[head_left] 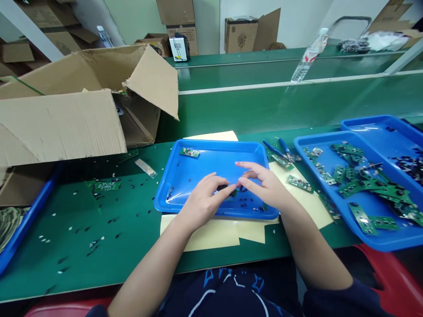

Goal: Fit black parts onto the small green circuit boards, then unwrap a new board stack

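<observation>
Over the middle blue tray (198, 169), my left hand (203, 198) and my right hand (264, 182) meet fingertip to fingertip. Together they pinch a small green circuit board (233, 192) with a dark part on it. Both hands have their fingers closed on it; the index finger of the right hand sticks out. Another green board (189, 152) lies at the tray's far left corner. Small black parts (246, 203) are scattered on the tray floor near my hands.
A blue tray (380, 237) holding several green boards sits at the right, with a second blue tray (373, 125) behind it. Blue-handled cutters (280, 149) lie between the trays. An open cardboard box (82, 105) stands at the left. A water bottle (309, 55) stands beyond.
</observation>
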A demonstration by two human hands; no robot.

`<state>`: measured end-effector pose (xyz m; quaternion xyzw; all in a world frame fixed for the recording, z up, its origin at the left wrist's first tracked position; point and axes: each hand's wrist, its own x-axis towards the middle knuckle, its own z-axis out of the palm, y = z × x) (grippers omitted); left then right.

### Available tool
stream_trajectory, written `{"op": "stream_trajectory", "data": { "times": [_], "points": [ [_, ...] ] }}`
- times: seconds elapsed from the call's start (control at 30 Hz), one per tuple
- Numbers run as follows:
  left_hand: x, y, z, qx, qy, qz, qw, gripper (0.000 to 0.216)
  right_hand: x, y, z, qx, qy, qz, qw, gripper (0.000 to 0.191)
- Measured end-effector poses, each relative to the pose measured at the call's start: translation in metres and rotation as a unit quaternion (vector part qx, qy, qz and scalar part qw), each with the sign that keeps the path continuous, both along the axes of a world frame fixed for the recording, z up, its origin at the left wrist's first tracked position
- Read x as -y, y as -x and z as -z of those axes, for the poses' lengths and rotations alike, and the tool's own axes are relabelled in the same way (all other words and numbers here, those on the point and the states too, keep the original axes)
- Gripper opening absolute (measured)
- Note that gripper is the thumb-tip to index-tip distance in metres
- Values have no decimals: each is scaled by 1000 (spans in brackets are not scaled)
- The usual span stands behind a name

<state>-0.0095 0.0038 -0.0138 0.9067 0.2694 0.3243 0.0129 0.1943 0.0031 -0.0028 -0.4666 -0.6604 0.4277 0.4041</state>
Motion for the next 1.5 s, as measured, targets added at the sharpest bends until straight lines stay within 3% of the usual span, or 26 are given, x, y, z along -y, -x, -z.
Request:
{"op": "stream_trajectory", "data": {
  "times": [0.2,0.27,0.43,0.53,0.73,1.03,1.2,1.5],
  "points": [
    [-5,6,1,1,-34,-41,999,32,-1,8,3,-108,174,-77,976,43],
    [-5,7,2,11,-43,-51,998,32,-3,11,5,-189,227,-64,953,40],
    [-5,8,2,39,-63,-64,995,34,-8,20,13,-358,354,-60,862,29],
    [-4,8,0,41,-67,-54,995,35,-7,21,13,-375,376,-66,845,31],
    [-4,7,-1,59,-59,-64,994,35,-4,21,12,-361,371,-67,853,40],
    [-4,5,-1,128,143,-2,981,33,-2,22,13,-340,332,-90,875,40],
    [-6,4,-2,161,199,-2,967,32,-1,24,16,-342,270,-103,894,47],
    [0,-1,0,202,319,17,926,30,1,24,15,-312,237,-105,914,50]
  ]
}}
